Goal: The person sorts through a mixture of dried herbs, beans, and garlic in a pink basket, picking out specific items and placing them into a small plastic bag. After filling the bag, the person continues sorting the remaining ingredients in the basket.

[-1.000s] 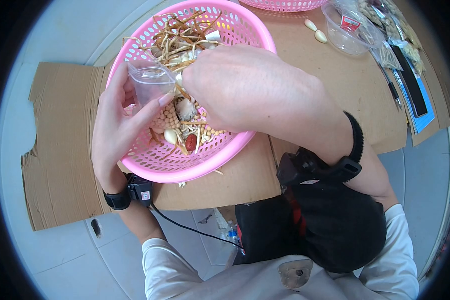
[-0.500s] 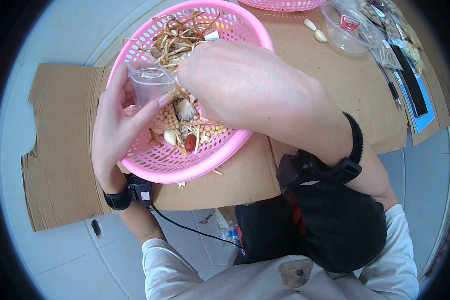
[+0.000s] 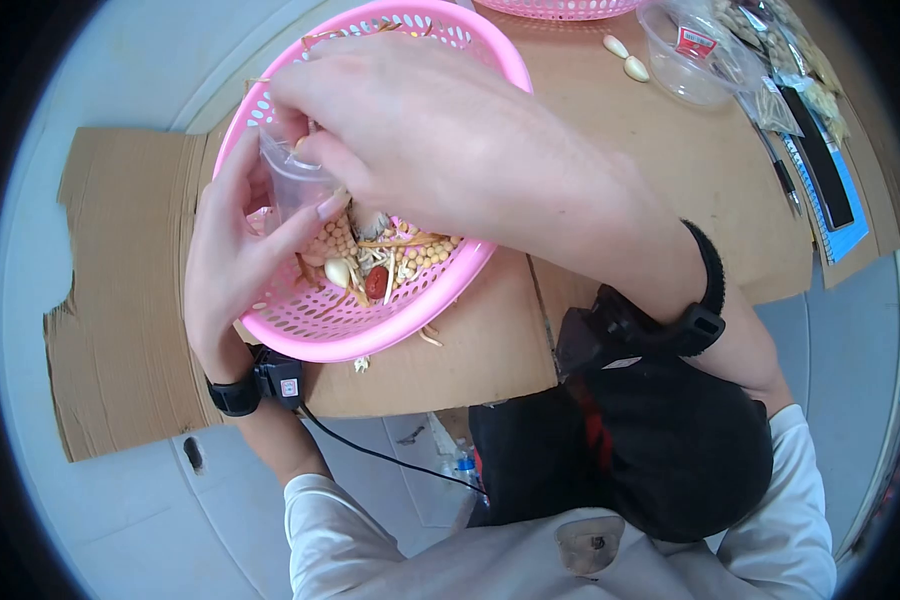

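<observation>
My left hand [image 3: 220,240] is closed around a clear plastic bag [image 3: 295,182], keeping its mouth upright and apart inside a pink basket [image 3: 395,335]. Round pale beans [image 3: 332,240] show at the bag's lower part. Over the bag's mouth, my right hand [image 3: 400,125] has its fingers pinched together; small tan bits show at the fingertips, too hidden to name. In the basket below lie a red date [image 3: 376,282], a white garlic-like clove [image 3: 337,272], loose beans [image 3: 435,250] and thin pale stems. My right hand covers most of the brown root-like pieces at the back.
Two white cloves [image 3: 625,58] lie on the cardboard [image 3: 670,180] beside a clear plastic tub [image 3: 695,75]. Filled bags, a pen [image 3: 785,178], a black flat object [image 3: 820,155] and a blue notebook [image 3: 850,230] are at right. Another pink basket [image 3: 560,8] stands behind.
My right hand has moved left from over the basket's contents to the bag's mouth. The basket has shifted slightly left, while my left hand stays around the bag.
</observation>
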Demonstrator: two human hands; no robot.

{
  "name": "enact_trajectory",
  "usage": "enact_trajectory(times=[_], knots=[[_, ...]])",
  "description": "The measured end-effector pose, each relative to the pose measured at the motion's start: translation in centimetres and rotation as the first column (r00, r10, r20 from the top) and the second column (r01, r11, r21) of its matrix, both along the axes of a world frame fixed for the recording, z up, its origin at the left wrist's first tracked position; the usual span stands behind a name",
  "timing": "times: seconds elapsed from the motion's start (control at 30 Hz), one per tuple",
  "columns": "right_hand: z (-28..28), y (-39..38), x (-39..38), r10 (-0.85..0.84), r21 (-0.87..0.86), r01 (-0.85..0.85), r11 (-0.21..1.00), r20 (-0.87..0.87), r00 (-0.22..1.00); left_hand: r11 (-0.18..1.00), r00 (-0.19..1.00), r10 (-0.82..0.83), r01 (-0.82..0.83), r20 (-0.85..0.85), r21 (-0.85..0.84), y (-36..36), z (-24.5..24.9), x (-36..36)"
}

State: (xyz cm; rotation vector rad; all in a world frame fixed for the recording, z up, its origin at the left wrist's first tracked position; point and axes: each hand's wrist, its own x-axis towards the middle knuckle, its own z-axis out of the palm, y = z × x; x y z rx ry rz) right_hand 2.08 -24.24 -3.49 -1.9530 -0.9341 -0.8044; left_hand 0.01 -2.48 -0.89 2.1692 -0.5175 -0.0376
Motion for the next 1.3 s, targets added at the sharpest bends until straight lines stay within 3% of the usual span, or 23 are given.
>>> enact_trajectory(times=[0.07, 0.2, 0.27, 0.4, 0.47, 0.6, 0.67, 0.7, 0.77, 0.87, 0.9, 0.97, 1.07, 1.3], knots=[[0.7, 0.0, 0.0, 0.118, -0.032, -0.125, 0.992, -0.165, 0.979, 1.000, 1.000, -0.014, 0.014, 0.014, 0.026, 0.3, 0.1, 0.2], [0.5, -0.1, 0.1, 0.136, -0.018, -0.139, 0.990, -0.118, 0.984, 0.996, 0.999, -0.038, 0.037, 0.005, 0.081, 0.6, 0.1, 0.3], [1.0, -0.5, -0.6, 0.111, -0.098, -0.146, 0.984, -0.298, 0.948, 0.992, 0.998, -0.054, 0.051, 0.023, 0.115, 0.6, 0.2, 0.3], [0.2, -0.3, -0.3, 0.107, -0.099, -0.141, 0.985, -0.290, 0.951, 0.994, 0.997, -0.057, 0.053, 0.043, 0.100, 0.4, 0.2, 0.2], [-0.5, 0.1, 0.1, 0.049, -0.103, -0.069, 0.992, -0.184, 0.982, 0.996, 0.999, -0.032, 0.030, 0.014, 0.087, 0.4, 0.3, 0.1], [-0.1, -0.4, 0.1, -0.046, -0.037, 0.040, 0.999, -0.153, 0.987, 0.997, 1.000, 0.028, -0.027, -0.008, 0.070, 0.5, 0.1, 0.4], [-0.1, -1.4, -0.2, -0.138, -0.249, 0.154, 0.956, 0.083, 0.987, 0.998, 0.999, 0.044, -0.044, 0.006, 0.040, 0.2, 0.0, 0.4], [0.2, -1.6, -0.5, -0.138, -0.249, 0.153, 0.956, 0.078, 0.987, 0.998, 0.998, 0.061, -0.061, 0.018, 0.011, 0.2, -0.1, 0.4], [2.3, -1.9, -1.5, -0.154, -0.502, -0.048, 0.863, -0.353, 0.923, 0.998, 0.998, 0.061, -0.062, 0.030, 0.018, 0.3, -0.1, 0.6], [2.8, -2.4, -2.2, -0.123, -0.526, -0.118, 0.842, -0.400, 0.908, 0.997, 0.997, 0.070, -0.071, 0.025, 0.038, 0.0, 0.1, 0.2], [2.2, -2.6, -2.4, -0.121, -0.531, -0.119, 0.839, -0.396, 0.910, 0.995, 0.997, 0.078, -0.079, 0.016, 0.061, 0.0, 0.4, 0.2], [0.3, -2.9, -2.5, -0.043, -0.491, -0.009, 0.871, -0.094, 0.995, 0.995, 0.996, 0.083, -0.084, 0.018, 0.060, 0.1, 0.4, 0.1], [-0.5, -3.5, -2.3, 0.059, -0.407, -0.108, 0.907, -0.130, 0.990, 0.994, 0.997, 0.078, -0.079, 0.020, 0.081, 0.1, 0.5, 0.1], [-0.6, -3.0, -2.6, 0.006, -0.462, -0.085, 0.883, -0.168, 0.986, 0.995, 0.997, -0.005, -0.002, 0.079, 0.095, 0.3, 0.2, 0.2]])
